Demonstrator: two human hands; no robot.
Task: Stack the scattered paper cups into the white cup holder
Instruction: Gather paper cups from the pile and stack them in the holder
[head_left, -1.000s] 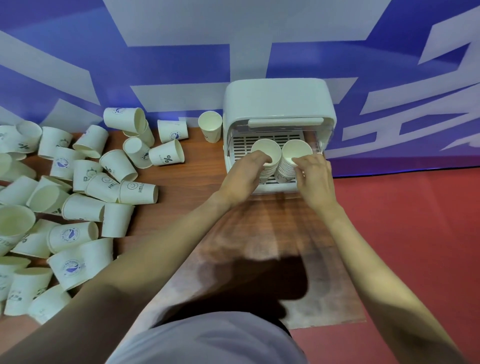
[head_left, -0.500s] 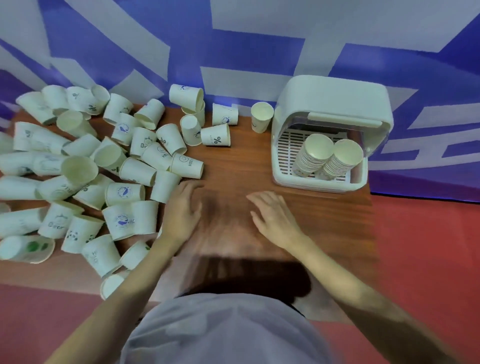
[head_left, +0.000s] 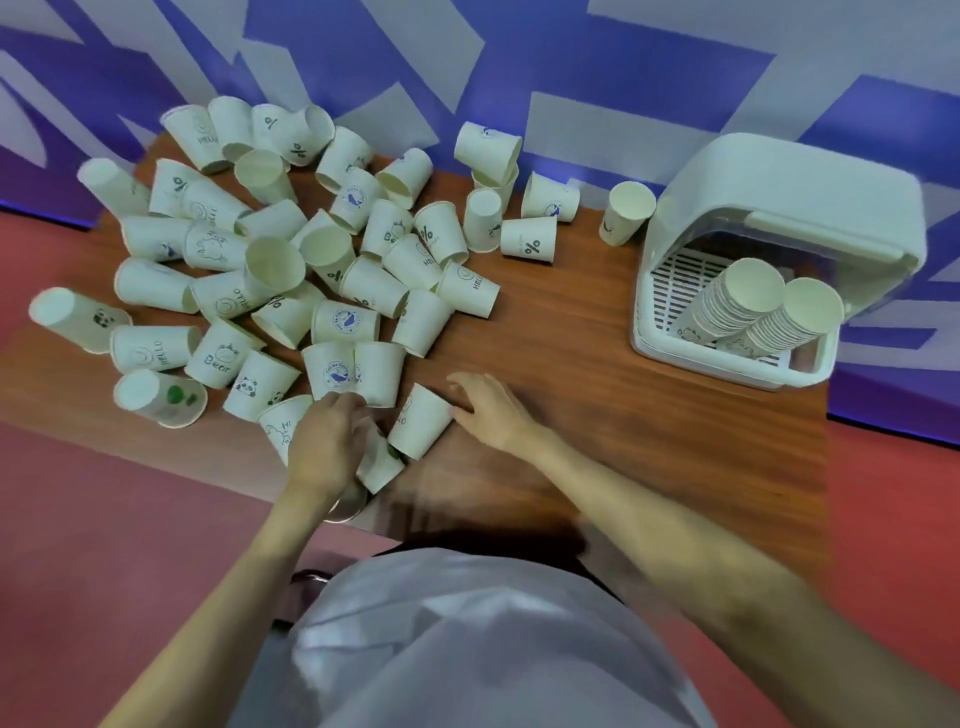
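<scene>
Many white paper cups (head_left: 280, 270) lie scattered over the left half of the wooden table (head_left: 597, 374). At the right stands the white cup holder (head_left: 789, 192), open at the front, with two leaning cup stacks (head_left: 748, 301) inside. My left hand (head_left: 324, 441) is near the table's front edge, fingers curled over a lying cup with a green mark (head_left: 382, 462). My right hand (head_left: 491, 410) is beside it with fingers spread, its fingertips touching the side of a lying "HELLO" cup (head_left: 418, 421). Another cup is half hidden under my left wrist.
One upright cup (head_left: 626, 213) stands just left of the holder by the blue and white wall. Bare wood lies between the cup pile and the holder. The floor around the table is red. My light shirt fills the bottom of the view.
Both hands left the stacks in the holder and swung left and toward me across the table. They now rest on cups at the pile's near edge.
</scene>
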